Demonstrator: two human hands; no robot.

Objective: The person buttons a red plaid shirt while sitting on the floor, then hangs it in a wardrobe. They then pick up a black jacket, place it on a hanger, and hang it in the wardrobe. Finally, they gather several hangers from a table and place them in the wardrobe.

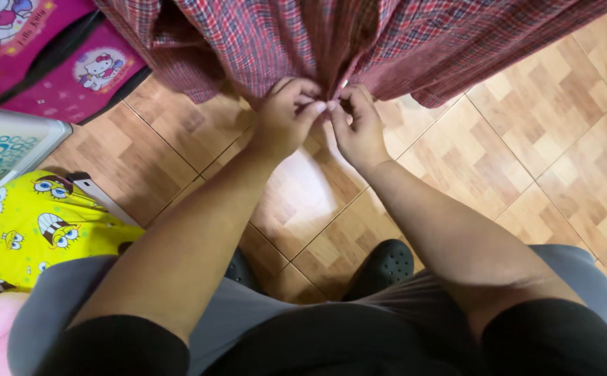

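A red plaid shirt (401, 42) hangs down across the top of the head view, its lower edge bunched at the middle. My left hand (286, 118) pinches the fabric at that bunched edge. Close beside it, my right hand (359, 129) pinches the same spot, fingertips nearly touching those of the left. Both forearms reach up from the bottom of the view over my grey shorts.
Brown wood-pattern floor tiles (547, 125) lie below. A black clog (383, 268) shows between my legs. A yellow cartoon-print cloth (39, 223) and a patterned board (4, 150) sit at the left. Pink cartoon bags (73, 69) lie at the top left.
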